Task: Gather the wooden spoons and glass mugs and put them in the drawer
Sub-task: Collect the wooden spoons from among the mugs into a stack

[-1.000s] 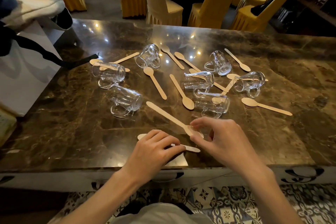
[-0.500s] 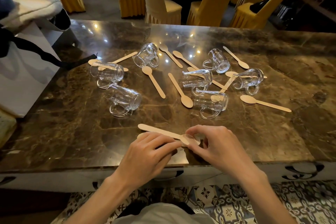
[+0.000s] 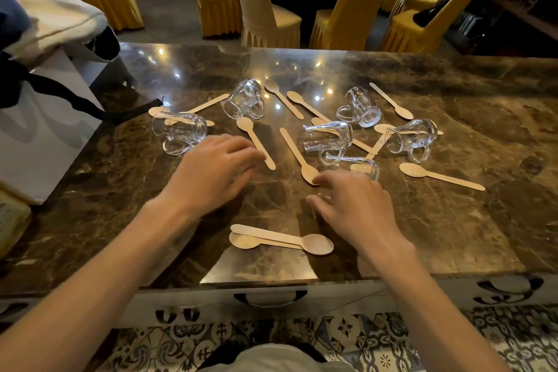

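Observation:
Several wooden spoons and glass mugs lie scattered on the brown marble table [image 3: 120, 190]. Two spoons [image 3: 280, 240] rest stacked near the front edge, with no hand on them. My left hand [image 3: 214, 166] hovers open, its fingertips at the handle of a spoon [image 3: 256, 142], and it hides what lies beneath it. My right hand [image 3: 353, 202] is open with its fingers spread, the fingertips beside the bowl of another spoon [image 3: 302, 160] and a lying mug [image 3: 359, 164]. Other mugs lie at the left [image 3: 179, 131], centre [image 3: 327, 136] and right [image 3: 412, 136]. The drawer [image 3: 270, 299] below the front edge is closed.
A white bag with a black strap [image 3: 39, 118] stands on the table's left end. Yellow-covered chairs [image 3: 344, 21] stand behind the far edge. A lone spoon [image 3: 440, 177] lies at the right. Patterned floor tiles show below.
Both hands let go of the two spoons, leaving them stacked near the front edge, and reached forward toward the scattered spoons and mugs. The left hand now covers a mug seen earlier.

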